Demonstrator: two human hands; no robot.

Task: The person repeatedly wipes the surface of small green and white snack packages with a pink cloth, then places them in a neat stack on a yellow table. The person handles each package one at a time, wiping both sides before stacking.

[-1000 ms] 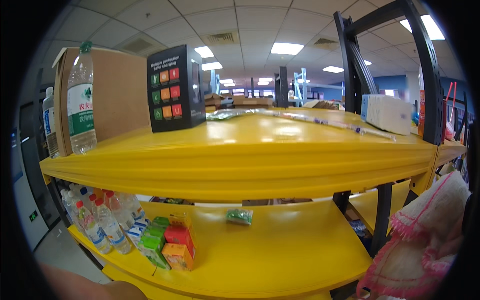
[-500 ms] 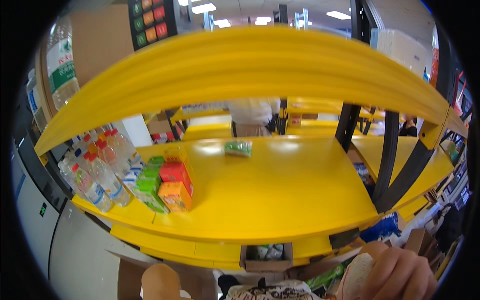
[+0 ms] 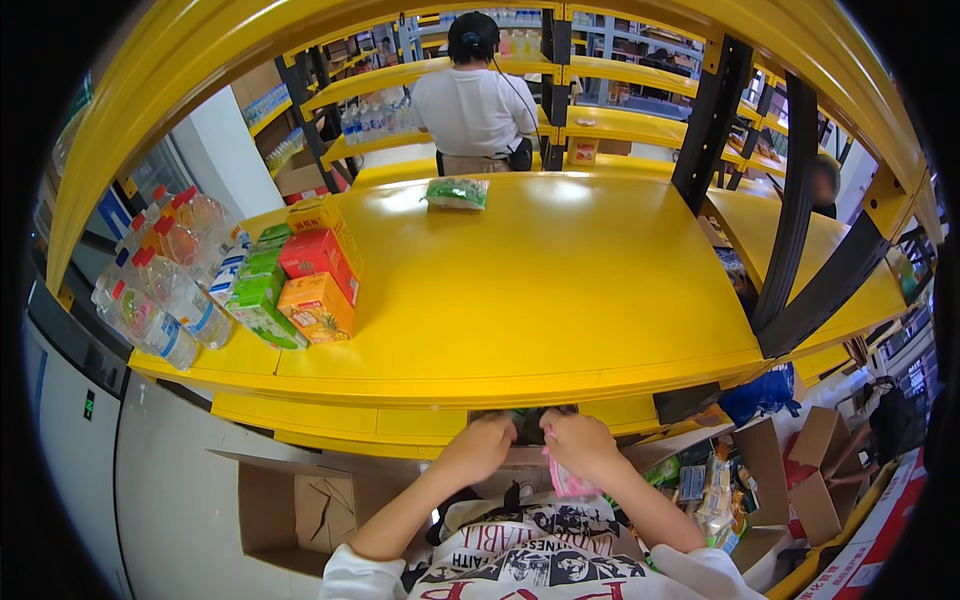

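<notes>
Both my hands are low in front of the yellow shelf's front edge, at a small cardboard box (image 3: 527, 456) on the lower level. My left hand (image 3: 478, 450) has its fingers curled in at the box's left side; what they grip, if anything, is hidden. My right hand (image 3: 580, 443) is closed at the box's right side. A pink packet (image 3: 568, 478) hangs below its fingers, partly covered by the hand. Dark contents show between my hands, too shaded to name.
On the yellow shelf (image 3: 540, 300) stand clear bottles (image 3: 175, 290) and drink cartons (image 3: 318, 305) at left; a green packet (image 3: 457, 193) lies at the back. Open cardboard boxes (image 3: 270, 510) flank me, the right one holding packaged goods (image 3: 715, 495). A person (image 3: 475, 105) stands beyond.
My view has tilted downward. My right hand has moved from the lower right to the small box in the middle, and my left hand has come up beside it.
</notes>
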